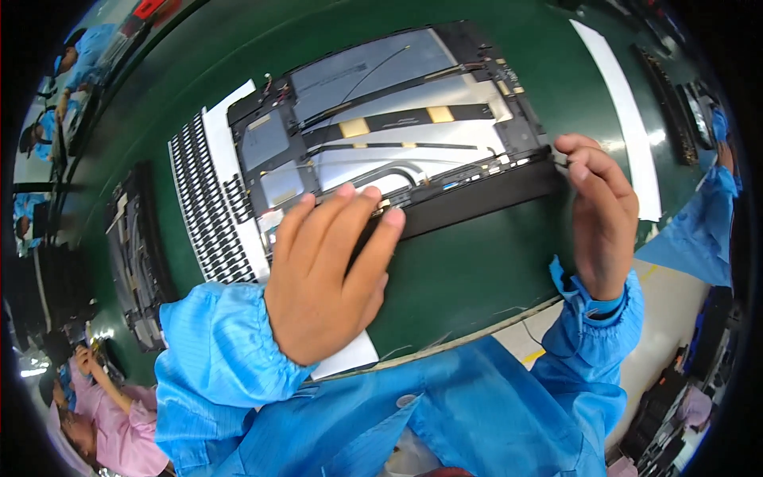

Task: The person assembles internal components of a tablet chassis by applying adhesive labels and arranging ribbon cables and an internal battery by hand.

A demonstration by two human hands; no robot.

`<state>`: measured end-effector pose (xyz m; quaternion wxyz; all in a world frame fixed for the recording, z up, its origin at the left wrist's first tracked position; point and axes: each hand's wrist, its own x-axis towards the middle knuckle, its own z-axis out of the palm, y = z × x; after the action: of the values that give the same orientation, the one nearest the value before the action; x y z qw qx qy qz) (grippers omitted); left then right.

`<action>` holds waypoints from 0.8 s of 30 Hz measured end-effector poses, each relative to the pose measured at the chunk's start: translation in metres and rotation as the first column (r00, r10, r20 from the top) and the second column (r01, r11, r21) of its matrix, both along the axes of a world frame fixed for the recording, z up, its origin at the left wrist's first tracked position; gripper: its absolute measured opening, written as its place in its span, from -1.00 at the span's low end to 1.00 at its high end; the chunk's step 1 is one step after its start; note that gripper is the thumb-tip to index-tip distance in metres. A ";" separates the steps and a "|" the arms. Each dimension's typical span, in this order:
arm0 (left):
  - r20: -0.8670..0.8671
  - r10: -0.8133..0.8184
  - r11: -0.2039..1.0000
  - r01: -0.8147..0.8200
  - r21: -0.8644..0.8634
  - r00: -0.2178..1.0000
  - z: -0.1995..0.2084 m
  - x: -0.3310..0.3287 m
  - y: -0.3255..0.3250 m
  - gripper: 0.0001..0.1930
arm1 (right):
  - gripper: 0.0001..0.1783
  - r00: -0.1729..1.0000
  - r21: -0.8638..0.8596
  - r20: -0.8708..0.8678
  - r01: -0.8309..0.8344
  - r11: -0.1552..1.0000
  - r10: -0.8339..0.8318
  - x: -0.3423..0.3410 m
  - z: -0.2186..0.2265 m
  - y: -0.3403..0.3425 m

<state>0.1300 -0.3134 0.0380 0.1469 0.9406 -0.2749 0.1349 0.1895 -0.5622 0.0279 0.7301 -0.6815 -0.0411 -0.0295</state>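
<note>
An opened flat electronic device [405, 131], like a laptop or tablet body, lies on the green table. Silver panels, black flat cables with gold patches and thin wires show inside it. My left hand [326, 270] rests on its near left corner, fingers spread and fingertips on the black near edge. At the near right corner my right hand [600, 203] is closed in a pinch, its fingertips against the device's edge. A small greyish bit shows between the fingertips, too little to name. A blue band [604, 306] circles my right wrist.
Left of the device, a white sheet [230, 135] carries rows of small black parts [211, 207]. Dark device parts [135, 254] lie farther left. A white strip [624, 111] and a dark long part [668, 103] are at right. Another person in pink [119, 421] works at lower left.
</note>
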 end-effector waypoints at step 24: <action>-0.135 -0.100 0.993 0.091 -0.070 0.986 -0.009 -0.003 -0.016 -0.82 | -0.92 0.963 -0.576 0.176 -0.069 0.814 0.206 0.009 0.004 0.026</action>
<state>0.1268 -0.3296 0.0288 0.2018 0.9282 -0.3043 0.0711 0.1987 -0.5359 0.0319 0.4859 -0.8539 -0.1818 -0.0418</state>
